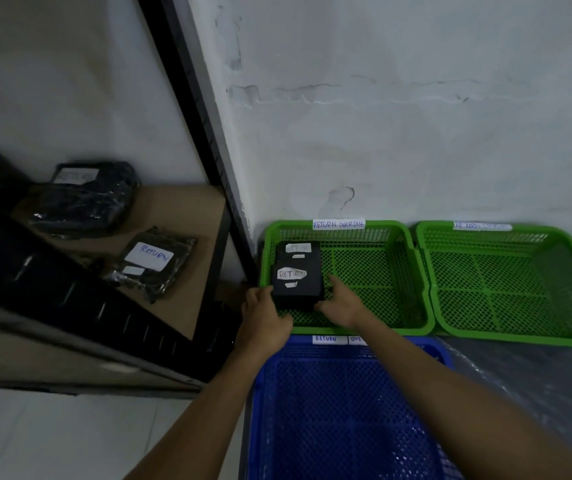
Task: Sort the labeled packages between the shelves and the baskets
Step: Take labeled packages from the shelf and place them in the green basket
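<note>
Against the white wall [381, 133], left hand [264, 308] and right hand [340, 303] grip a black package [298, 287] by its edges inside a green basket [364, 330].

Black RETURN-labeled package [297, 282] sits inside the left green basket [381, 233].
</note>
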`<state>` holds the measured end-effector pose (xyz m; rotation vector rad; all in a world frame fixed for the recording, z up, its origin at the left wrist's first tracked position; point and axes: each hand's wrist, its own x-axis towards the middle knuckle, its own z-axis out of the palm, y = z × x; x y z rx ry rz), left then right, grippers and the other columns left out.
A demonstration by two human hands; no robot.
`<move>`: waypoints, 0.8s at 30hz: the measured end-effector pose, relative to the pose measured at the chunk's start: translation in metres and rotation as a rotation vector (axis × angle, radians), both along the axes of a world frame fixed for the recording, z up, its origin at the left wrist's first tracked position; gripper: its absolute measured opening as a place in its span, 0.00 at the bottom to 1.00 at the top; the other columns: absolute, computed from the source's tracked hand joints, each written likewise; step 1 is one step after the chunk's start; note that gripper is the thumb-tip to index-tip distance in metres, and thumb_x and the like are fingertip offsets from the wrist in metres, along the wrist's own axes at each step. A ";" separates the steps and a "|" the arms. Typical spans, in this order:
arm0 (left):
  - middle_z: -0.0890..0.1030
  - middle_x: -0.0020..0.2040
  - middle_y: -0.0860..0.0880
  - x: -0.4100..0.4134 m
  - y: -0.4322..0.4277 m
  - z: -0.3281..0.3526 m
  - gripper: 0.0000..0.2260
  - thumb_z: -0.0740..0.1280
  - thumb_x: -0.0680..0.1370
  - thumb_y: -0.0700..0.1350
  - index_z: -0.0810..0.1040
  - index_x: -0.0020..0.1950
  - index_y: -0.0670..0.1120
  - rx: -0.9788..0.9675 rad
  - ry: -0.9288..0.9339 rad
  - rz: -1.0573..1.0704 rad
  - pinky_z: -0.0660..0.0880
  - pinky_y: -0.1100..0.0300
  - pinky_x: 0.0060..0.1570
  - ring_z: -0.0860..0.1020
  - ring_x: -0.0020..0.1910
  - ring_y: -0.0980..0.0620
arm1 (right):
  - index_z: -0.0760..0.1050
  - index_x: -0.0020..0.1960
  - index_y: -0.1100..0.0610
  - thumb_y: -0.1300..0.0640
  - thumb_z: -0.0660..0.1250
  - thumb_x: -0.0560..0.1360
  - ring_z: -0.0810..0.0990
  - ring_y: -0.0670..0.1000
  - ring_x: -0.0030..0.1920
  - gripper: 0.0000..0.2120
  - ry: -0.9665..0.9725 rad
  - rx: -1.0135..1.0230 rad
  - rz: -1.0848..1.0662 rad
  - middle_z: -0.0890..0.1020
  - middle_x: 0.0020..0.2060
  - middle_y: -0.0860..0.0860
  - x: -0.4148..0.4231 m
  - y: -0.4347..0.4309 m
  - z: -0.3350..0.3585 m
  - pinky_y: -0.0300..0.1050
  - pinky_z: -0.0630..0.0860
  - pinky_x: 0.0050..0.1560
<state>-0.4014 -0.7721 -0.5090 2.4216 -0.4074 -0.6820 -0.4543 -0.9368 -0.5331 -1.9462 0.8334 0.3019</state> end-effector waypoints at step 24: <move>0.75 0.65 0.47 -0.112 0.183 0.159 0.21 0.65 0.74 0.46 0.74 0.67 0.46 -0.105 -0.319 -0.608 0.71 0.55 0.63 0.74 0.63 0.49 | 0.64 0.76 0.55 0.54 0.64 0.80 0.69 0.55 0.71 0.25 -0.191 -0.514 -0.021 0.68 0.74 0.53 -0.224 0.213 0.180 0.49 0.69 0.68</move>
